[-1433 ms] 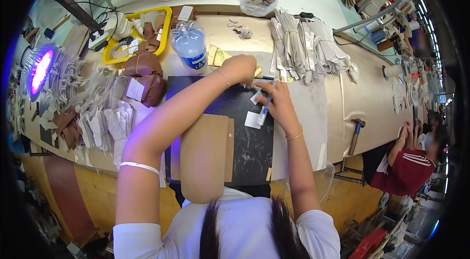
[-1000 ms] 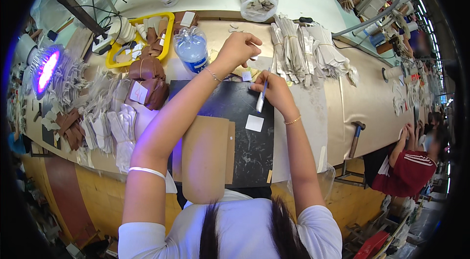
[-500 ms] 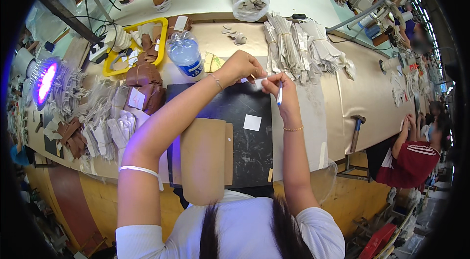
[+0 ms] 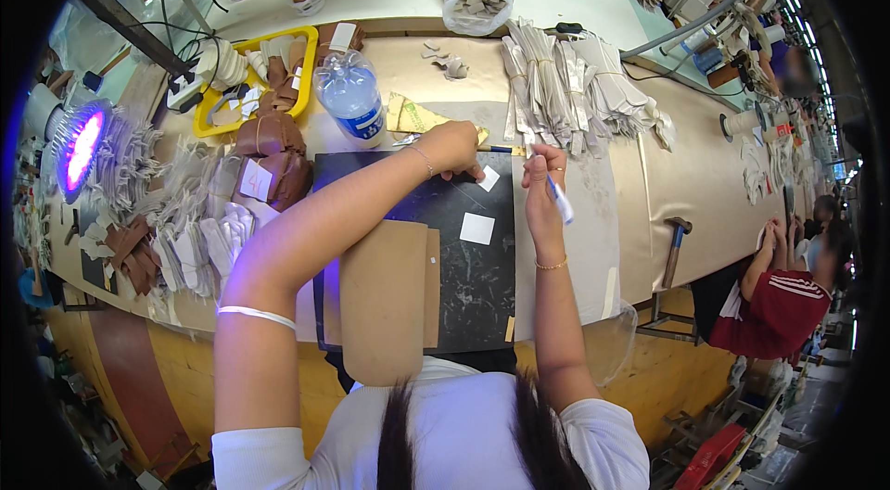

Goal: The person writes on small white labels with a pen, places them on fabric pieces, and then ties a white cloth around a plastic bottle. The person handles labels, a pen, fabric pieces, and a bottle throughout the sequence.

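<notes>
At the black mat's [image 4: 464, 277] far edge, the left hand [image 4: 452, 147] is pinching a white paper square [image 4: 489, 178] while the right hand [image 4: 540, 177] is gripping a pen [image 4: 559, 198]; holding the square flat should be helping neat marking.

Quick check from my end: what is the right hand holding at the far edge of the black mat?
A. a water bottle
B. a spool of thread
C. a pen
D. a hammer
C: the right hand grips a pen with a white and blue barrel, above the black mat; the hammer lies untouched off to the right.
</notes>
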Demonstrator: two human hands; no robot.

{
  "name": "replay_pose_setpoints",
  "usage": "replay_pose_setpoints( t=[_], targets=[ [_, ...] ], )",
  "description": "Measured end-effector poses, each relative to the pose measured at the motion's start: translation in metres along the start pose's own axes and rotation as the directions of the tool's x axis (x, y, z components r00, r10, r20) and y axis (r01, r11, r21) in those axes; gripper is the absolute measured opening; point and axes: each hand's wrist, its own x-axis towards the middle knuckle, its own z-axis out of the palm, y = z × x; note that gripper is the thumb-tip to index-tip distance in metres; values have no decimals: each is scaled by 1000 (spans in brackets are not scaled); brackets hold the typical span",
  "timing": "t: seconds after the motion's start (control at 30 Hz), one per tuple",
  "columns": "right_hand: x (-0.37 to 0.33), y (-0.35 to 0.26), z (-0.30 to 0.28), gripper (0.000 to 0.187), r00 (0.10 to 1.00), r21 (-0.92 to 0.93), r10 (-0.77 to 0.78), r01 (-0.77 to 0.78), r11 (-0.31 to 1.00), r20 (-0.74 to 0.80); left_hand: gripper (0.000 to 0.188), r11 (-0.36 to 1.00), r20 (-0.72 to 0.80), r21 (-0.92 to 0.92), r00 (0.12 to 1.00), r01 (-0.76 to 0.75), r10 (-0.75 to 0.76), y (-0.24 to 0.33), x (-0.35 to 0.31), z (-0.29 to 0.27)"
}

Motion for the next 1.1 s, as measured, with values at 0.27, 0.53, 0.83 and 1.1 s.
replay_pose_setpoints(
  t=[0.27,0.53,0.83,1.1],
  targets=[
    [19,19,14,35,990,-68,-24,34,997,140,33,996,-56,90,998,0,5,4,0,6],
    [23,23,20,34,985,-136,-57,79,988,161,31,995,-63,96,998,-5,11,3,0,7],
    [24,25,17,34,984,-131,-68,90,987,166,31,991,-49,135,999,26,-20,6,0,5],
    [25,26,18,34,982,-101,-90,108,989,167,34,991,-47,133,999,30,-24,3,2,7]
  ],
)
